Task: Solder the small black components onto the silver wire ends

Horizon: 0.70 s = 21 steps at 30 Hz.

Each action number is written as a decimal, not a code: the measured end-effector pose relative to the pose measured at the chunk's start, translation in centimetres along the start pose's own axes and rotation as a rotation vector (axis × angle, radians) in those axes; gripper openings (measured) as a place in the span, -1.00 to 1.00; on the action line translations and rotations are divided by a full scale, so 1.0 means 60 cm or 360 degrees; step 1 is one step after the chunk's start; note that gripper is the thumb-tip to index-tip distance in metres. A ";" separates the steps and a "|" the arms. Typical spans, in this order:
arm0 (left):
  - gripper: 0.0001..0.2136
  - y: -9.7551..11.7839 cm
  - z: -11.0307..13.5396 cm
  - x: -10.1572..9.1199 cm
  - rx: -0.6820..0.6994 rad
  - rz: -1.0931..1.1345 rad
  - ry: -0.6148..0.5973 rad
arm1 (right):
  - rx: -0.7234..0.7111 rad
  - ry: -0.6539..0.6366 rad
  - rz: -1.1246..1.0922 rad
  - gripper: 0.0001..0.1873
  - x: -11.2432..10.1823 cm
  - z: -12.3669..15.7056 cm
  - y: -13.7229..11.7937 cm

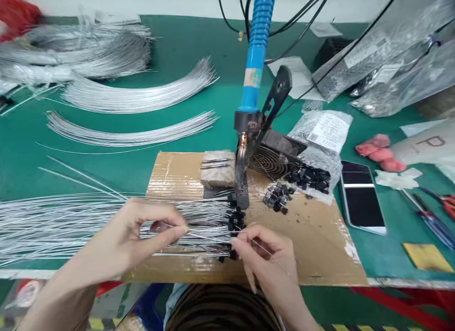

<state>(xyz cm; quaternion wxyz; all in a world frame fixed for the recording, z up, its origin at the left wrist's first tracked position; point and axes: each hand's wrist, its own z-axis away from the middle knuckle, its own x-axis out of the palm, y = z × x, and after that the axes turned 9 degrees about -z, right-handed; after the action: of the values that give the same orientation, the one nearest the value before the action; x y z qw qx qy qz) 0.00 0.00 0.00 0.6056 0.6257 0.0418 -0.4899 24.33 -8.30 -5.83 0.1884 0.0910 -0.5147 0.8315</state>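
A flat row of thin silver wires (pixel 71 222) lies across the near edge of the bench, their right ends tipped with small black parts (pixel 235 222). My left hand (pixel 142 236) rests on this row, thumb and fingers pinched on one wire. My right hand (pixel 265 257) is closed at the wire tips and pinches a thin wire that runs back over it. Both hands work over a brown cardboard sheet (pixel 320 245). A blue-handled soldering iron (pixel 254 84) stands just behind the wire tips, its tip pointing down.
More bundles of silver wire (pixel 138 96) lie on the green mat at the back left. Loose black parts (pixel 295 186), a small fan (pixel 272 160), a phone (pixel 360 196), silver bags (pixel 391 51) and pink pieces (pixel 378 153) sit to the right.
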 end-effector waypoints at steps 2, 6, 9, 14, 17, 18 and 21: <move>-0.77 -0.011 0.006 -0.003 -0.0034 -0.0001 -0.0011 | -0.0029 0.0016 -0.0025 -0.61 -0.007 -0.002 -0.003; -0.75 -0.025 0.010 -0.006 -0.0099 0.0050 -0.0084 | -0.0046 -0.0013 -0.0081 -0.62 -0.013 -0.007 -0.009; -0.75 -0.026 0.007 -0.006 -0.0131 0.0117 -0.0134 | -0.0061 -0.0040 -0.0103 -0.60 -0.012 -0.010 -0.011; -0.71 -0.022 0.000 -0.004 -0.0151 0.0184 -0.0176 | -0.0075 -0.0090 -0.0087 -0.63 -0.014 -0.013 -0.009; -0.71 -0.024 0.000 -0.004 -0.0132 0.0167 -0.0172 | -0.0179 -0.0144 -0.0007 -0.69 -0.022 -0.017 -0.003; -0.71 -0.025 0.000 -0.004 -0.0125 0.0139 -0.0165 | -0.0262 -0.0178 0.0044 -0.71 -0.025 -0.018 0.000; -0.72 -0.016 0.001 0.001 -0.0098 -0.0022 -0.0090 | -0.0569 -0.0283 0.0266 -0.75 -0.033 -0.022 0.004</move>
<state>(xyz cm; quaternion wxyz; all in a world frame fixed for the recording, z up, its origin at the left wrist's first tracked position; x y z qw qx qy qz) -0.63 0.14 -0.71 0.6223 0.5923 0.0440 -0.5099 26.07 -7.66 -7.30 0.0859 0.0862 -0.6743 0.7284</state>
